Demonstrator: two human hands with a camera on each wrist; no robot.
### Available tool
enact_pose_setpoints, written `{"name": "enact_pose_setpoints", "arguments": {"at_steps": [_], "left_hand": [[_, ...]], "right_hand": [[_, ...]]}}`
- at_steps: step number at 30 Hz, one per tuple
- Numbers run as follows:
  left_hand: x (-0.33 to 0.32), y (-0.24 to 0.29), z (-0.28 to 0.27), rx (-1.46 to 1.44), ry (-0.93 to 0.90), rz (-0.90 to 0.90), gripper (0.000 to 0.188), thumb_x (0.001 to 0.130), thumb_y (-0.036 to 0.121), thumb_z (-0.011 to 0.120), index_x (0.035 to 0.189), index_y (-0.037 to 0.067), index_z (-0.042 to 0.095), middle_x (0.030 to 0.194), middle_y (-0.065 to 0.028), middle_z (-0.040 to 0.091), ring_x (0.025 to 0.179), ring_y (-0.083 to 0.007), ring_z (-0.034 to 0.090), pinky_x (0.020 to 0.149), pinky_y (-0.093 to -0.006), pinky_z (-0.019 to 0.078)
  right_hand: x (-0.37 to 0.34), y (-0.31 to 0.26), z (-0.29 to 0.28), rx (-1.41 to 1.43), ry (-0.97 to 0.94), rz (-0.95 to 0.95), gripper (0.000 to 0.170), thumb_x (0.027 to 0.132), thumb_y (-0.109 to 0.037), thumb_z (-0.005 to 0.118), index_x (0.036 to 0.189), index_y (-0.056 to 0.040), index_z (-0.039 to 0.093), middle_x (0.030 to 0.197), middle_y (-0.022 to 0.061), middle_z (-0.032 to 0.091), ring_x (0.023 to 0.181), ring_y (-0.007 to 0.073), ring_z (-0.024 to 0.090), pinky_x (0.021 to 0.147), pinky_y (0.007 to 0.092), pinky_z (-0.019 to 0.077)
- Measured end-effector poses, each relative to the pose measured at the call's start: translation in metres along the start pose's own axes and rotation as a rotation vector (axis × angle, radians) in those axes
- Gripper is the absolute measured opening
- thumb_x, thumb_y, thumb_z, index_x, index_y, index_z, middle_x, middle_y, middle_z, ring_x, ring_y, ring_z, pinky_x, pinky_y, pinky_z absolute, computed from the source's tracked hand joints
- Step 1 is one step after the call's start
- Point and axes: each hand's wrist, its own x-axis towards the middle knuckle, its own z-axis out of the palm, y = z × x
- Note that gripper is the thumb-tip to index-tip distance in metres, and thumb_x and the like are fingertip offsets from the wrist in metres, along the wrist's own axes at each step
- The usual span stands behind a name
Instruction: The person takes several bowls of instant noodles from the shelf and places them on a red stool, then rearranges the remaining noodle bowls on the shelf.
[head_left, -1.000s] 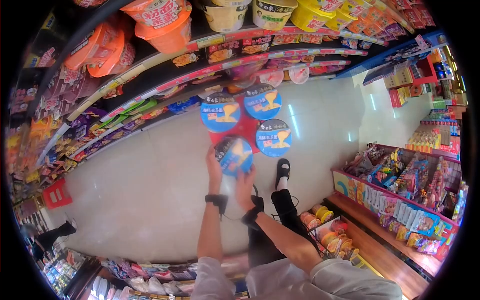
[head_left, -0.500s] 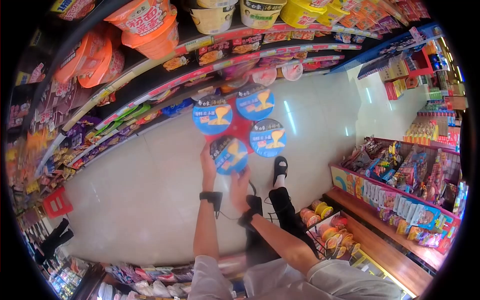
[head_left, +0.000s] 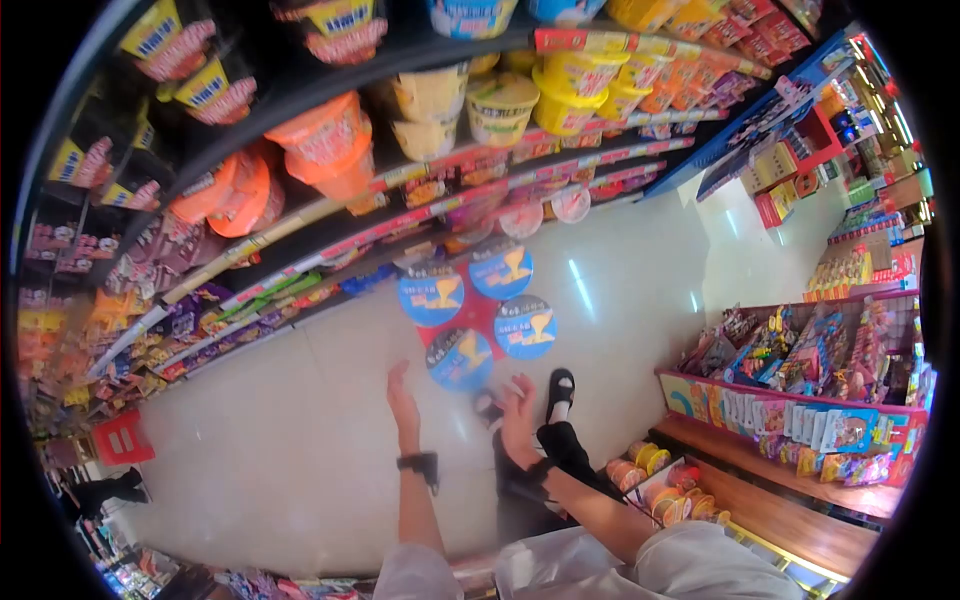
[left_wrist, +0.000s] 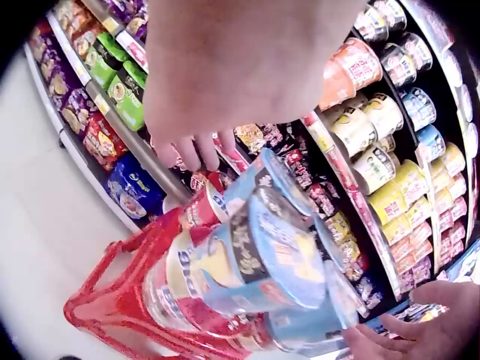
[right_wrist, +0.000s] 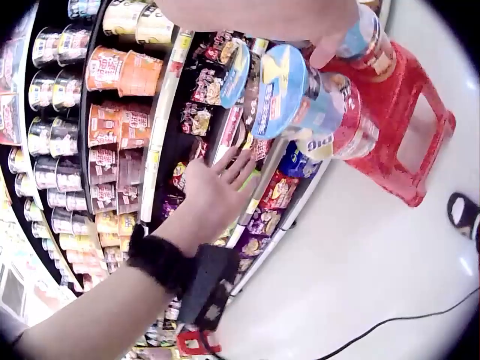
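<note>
Four instant noodle tubs with blue lids stand in a cluster at the centre of the head view: a near tub, a left tub, a far tub and a right tub. They sit stacked over red-and-white tubs on a red plastic stool. Left of the near tub, my left hand is held apart from it, fingers extended, holding nothing. My right hand, empty with loosely bent fingers, hovers just on the body side of that tub.
Shelves of orange tubs, yellow tubs and noodle packets rise just beyond the stool. A bin of snack packets and a crate of tubs stand to the right. Sandalled feet are near the stool; a cable trails over the floor.
Both hands have let go of the near tub and drawn back toward the body. That tub stays in the cluster. The head view has tilted up, showing more of the upper shelves.
</note>
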Motion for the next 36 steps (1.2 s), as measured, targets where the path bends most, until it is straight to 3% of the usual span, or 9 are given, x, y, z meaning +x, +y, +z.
{"name": "enact_pose_setpoints", "arguments": {"at_steps": [7,9,11,15,17,21,26,30,36], "left_hand": [[-0.118,0.026,0.036,0.094,-0.055,-0.084,0.036,0.098,0.022,0.034,0.112,-0.002,0.058,0.109,-0.0123,0.062,0.105,-0.0213,0.055,0.095,-0.0348,0.0412],[-0.15,0.089,0.054,-0.046,-0.162,-0.322,0.031,0.096,0.018,0.04,0.111,-0.002,0.059,0.104,-0.0107,0.065,0.093,-0.0184,0.06,0.086,-0.0331,0.0462],[-0.169,0.051,0.05,0.169,-0.456,-0.366,0.03,0.095,0.024,0.047,0.107,0.0,0.061,0.103,-0.0106,0.065,0.091,-0.0173,0.06,0.085,-0.0324,0.0465],[-0.188,-0.115,-0.028,0.98,-0.889,0.374,0.026,0.088,0.023,0.053,0.1,0.001,0.062,0.079,-0.01,0.064,0.074,-0.0249,0.062,0.065,-0.0366,0.0497],[-0.199,-0.092,-0.053,1.224,-0.962,0.272,0.028,0.088,0.022,0.051,0.098,0.0,0.064,0.08,-0.0138,0.065,0.072,-0.0236,0.064,0.058,-0.0375,0.0488],[-0.228,-0.075,-0.078,0.27,-0.326,-0.335,0.032,0.087,0.025,0.048,0.1,0.001,0.064,0.099,-0.0174,0.064,0.085,-0.0299,0.063,0.069,-0.0428,0.0491],[-0.27,-0.065,-0.074,-0.147,0.053,-0.403,0.03,0.085,0.018,0.062,0.109,0.001,0.06,0.075,-0.0077,0.065,0.059,-0.0162,0.059,0.05,-0.0299,0.0487],[-0.292,-0.067,-0.051,-0.173,-0.158,-0.553,0.033,0.086,0.025,0.061,0.11,0.002,0.059,0.082,-0.0092,0.067,0.067,-0.0209,0.062,0.056,-0.03,0.0502],[-0.266,-0.055,0.01,0.334,-0.348,-0.302,0.035,0.088,0.028,0.053,0.105,-0.002,0.061,0.087,-0.0134,0.067,0.072,-0.0262,0.063,0.062,-0.0329,0.0499]], "right_hand": [[0.039,-0.07,-0.102,-0.57,-0.217,-0.248,0.026,0.096,-0.015,0.049,0.119,-0.0044,0.054,0.108,0.0049,0.062,0.103,0.0157,0.058,0.082,0.0299,0.0487],[0.067,-0.083,-0.156,-0.621,-0.375,-0.16,0.026,0.094,-0.019,0.053,0.117,-0.0056,0.056,0.102,0.0031,0.064,0.095,0.0134,0.06,0.079,0.0276,0.0485],[0.082,-0.128,-0.23,-0.633,-0.419,0.124,0.028,0.092,-0.021,0.056,0.117,-0.0081,0.056,0.102,0.0035,0.064,0.089,0.0114,0.06,0.075,0.0251,0.0484],[0.149,-0.08,-0.415,-0.425,-0.169,0.195,0.023,0.091,-0.032,0.046,0.1,-0.0131,0.056,0.085,0.003,0.059,0.068,0.0137,0.053,0.054,0.0256,0.0421],[0.131,-0.085,-0.456,-0.479,0.056,0.242,0.024,0.091,-0.037,0.042,0.093,-0.0153,0.054,0.082,0.0035,0.057,0.068,0.0174,0.052,0.052,0.0342,0.0409],[0.128,-0.072,-0.542,-0.146,-0.098,0.352,0.028,0.089,-0.038,0.044,0.095,-0.012,0.054,0.084,0.0072,0.057,0.071,0.0209,0.053,0.052,0.0407,0.0423],[0.124,-0.071,-0.573,-0.399,0.004,0.424,0.023,0.09,-0.021,0.041,0.103,-0.0056,0.053,0.084,0.0195,0.064,0.061,0.0326,0.06,0.053,0.0483,0.0472],[0.157,-0.094,-0.563,-0.488,0.017,0.398,0.022,0.089,-0.023,0.044,0.095,-0.0072,0.057,0.086,0.0148,0.065,0.066,0.0259,0.063,0.054,0.0418,0.0487],[0.166,-0.152,-0.49,-0.333,-0.168,0.133,0.037,0.092,-0.028,0.046,0.122,-0.0071,0.049,0.106,0.0151,0.063,0.089,0.0276,0.063,0.072,0.0401,0.0523]]}}
